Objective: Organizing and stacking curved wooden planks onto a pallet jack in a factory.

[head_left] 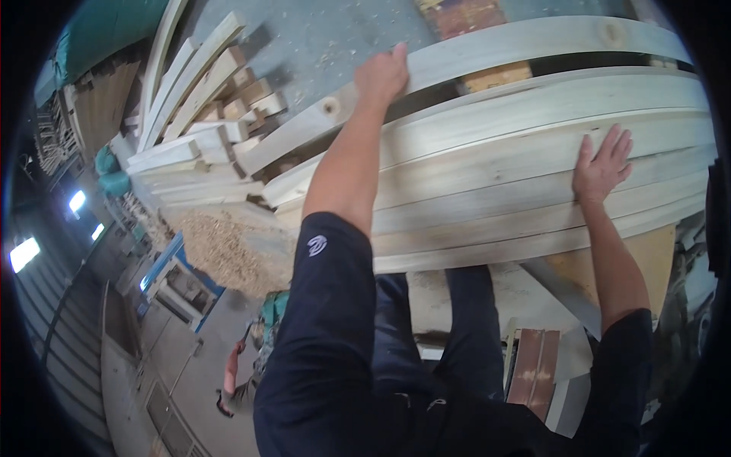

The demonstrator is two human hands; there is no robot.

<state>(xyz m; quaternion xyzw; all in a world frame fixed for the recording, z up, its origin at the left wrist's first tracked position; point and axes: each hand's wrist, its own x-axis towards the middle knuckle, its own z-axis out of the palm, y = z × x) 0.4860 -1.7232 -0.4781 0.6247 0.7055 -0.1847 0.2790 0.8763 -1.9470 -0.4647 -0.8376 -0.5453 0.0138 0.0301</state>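
Note:
My left hand (383,75) is closed around the upper edge of a long pale wooden board (502,49), its thumb pointing up. This board lies at the far side, with a dark gap between it and the other boards. Closer to me, several pale boards (487,171) lie side by side, their long edges touching or nearly so. My right hand (601,167) rests on them toward the right end, palm down and fingers spread. What lies under my left hand's fingers is hidden.
Long wooden strips (199,72) and short offcuts (247,95) are heaped at the far left. Wood shavings (228,247) form a pile near the boards' left end. Lower left, another person (247,373) is near a blue-framed machine (179,286). A reddish-brown block (533,369) is near my legs.

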